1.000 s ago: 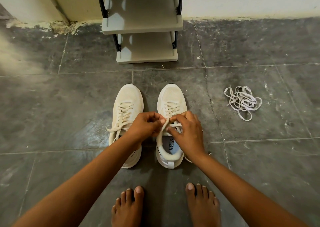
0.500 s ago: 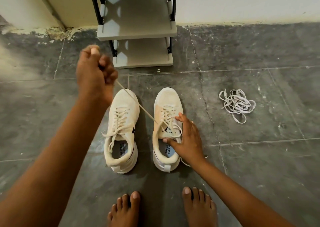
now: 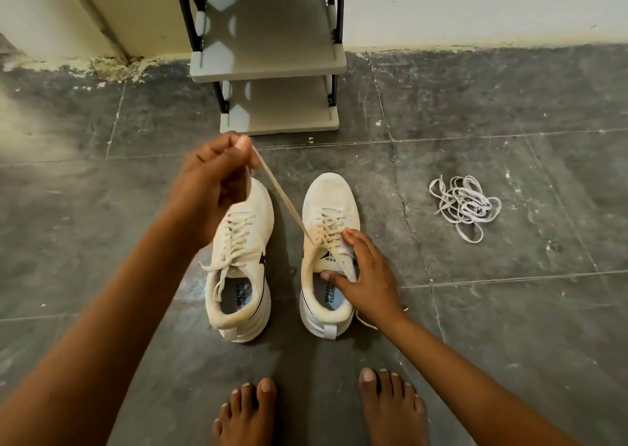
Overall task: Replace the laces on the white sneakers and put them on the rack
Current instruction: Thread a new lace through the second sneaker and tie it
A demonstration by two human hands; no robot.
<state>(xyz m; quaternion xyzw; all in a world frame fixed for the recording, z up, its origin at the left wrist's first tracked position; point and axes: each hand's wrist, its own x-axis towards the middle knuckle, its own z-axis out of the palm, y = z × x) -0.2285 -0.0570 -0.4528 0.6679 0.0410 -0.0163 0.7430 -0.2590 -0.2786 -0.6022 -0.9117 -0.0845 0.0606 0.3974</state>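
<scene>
Two white sneakers stand side by side on the floor, toes pointing away from me. My left hand [image 3: 212,177] is raised above the left sneaker [image 3: 243,258] and pinches the end of a cream lace [image 3: 283,196]. That lace runs taut down to the eyelets of the right sneaker [image 3: 328,207]. My right hand [image 3: 363,275] rests on the right sneaker's tongue and collar, thumb at the opening and fingers over the lacing. The left sneaker is laced, with loose ends hanging. A bundle of white laces [image 3: 464,204] lies on the floor to the right.
A grey shoe rack [image 3: 272,61] with black posts stands against the wall straight ahead, its two visible shelves bare. The floor is dark grey tile. My bare feet [image 3: 319,411] are just behind the sneakers.
My left hand drew a lace out of the right sneaker, up and to the left, then came lower and nearer the shoes. My right hand let go of the laces and steadies the sneaker.
</scene>
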